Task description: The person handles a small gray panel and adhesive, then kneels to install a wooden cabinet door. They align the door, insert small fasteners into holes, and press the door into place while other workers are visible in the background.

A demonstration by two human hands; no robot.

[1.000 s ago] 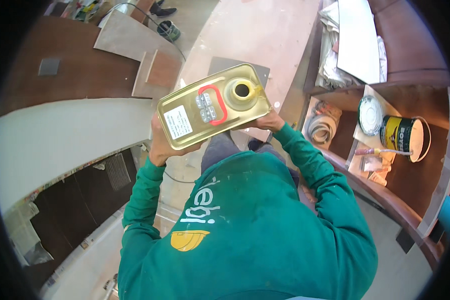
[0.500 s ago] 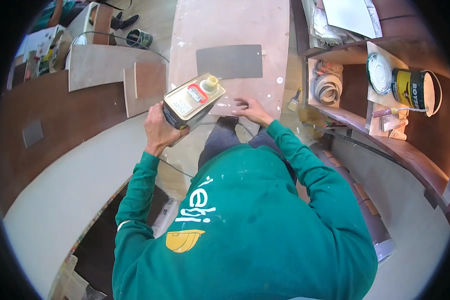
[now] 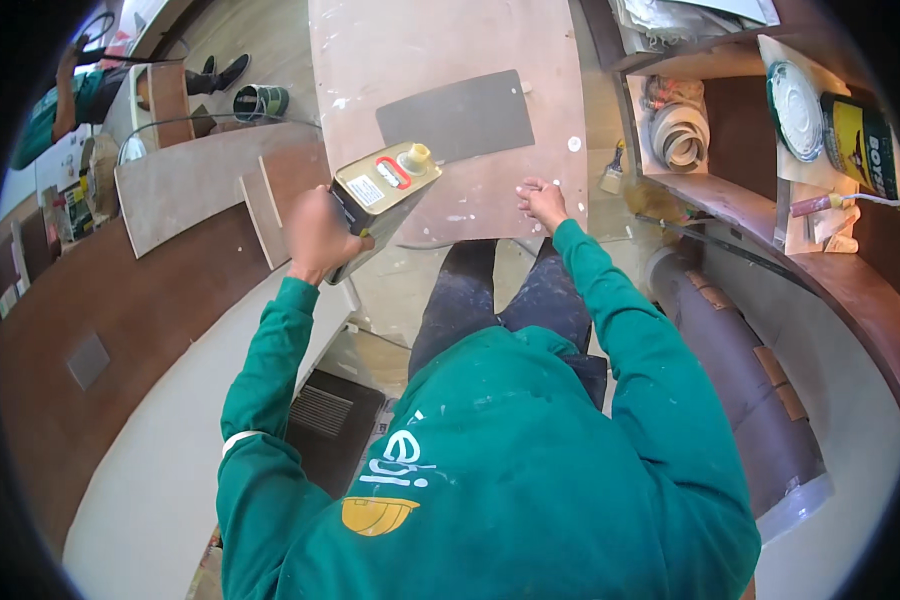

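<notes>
My left hand grips a rectangular metal can by its side, with the thumb on the near face. The can is tilted. Its gold-coloured top bears a red-rimmed handle and a pale yellow spout that points up. Over the near right part of a paint-spotted board hovers my right hand, fingers loosely bent and apart, with nothing seen in it. On the board, beyond the can, lies a dark grey rectangular sheet.
At right, a shelf unit holds rolled strips, a paint bucket, its lid and a roller. A brush lies beside the board. Another person is at far left, near a bucket and a cable.
My right hand has moved right, away from the can. The can stays in my left hand, slightly farther left and lower in view. The view has shifted, showing more of my legs.
</notes>
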